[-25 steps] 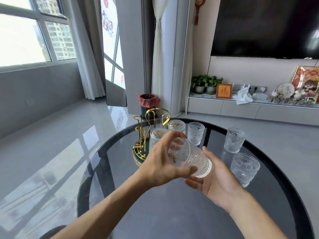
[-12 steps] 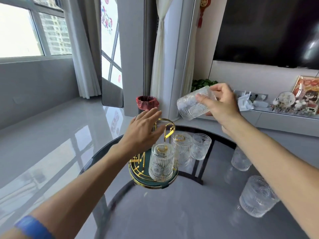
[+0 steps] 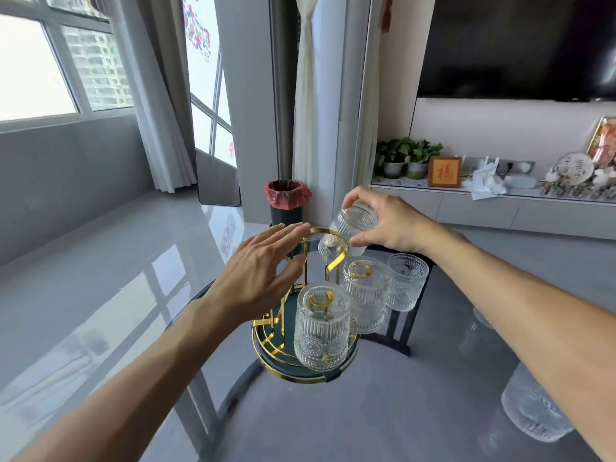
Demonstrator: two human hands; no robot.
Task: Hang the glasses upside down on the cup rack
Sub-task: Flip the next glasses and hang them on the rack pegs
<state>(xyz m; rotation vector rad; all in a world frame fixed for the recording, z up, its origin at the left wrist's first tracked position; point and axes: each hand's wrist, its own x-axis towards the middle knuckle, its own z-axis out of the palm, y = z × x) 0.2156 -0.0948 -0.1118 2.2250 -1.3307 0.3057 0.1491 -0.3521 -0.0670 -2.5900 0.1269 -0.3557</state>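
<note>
Ribbed clear glasses point(image 3: 321, 330): two hung on gold wire cup rack point(image 3: 301, 356); third point(image 3: 350, 233) pinched in right hand point(image 3: 388, 220) fingers, left hand point(image 3: 258, 278) fingers spread, others waiting on worktop point(image 3: 383, 425).

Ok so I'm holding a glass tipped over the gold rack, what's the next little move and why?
Probably lower the glass in your right hand straight down over the free gold peg: its mouth already faces down at that peg, and your left hand is open beside the rack.

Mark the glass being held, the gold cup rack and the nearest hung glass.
held glass point(image 3: 354, 225), head view, ribbed side wall.
gold cup rack point(image 3: 336, 263), head view, curved hook.
nearest hung glass point(image 3: 321, 331), head view, ribbed side.
</note>
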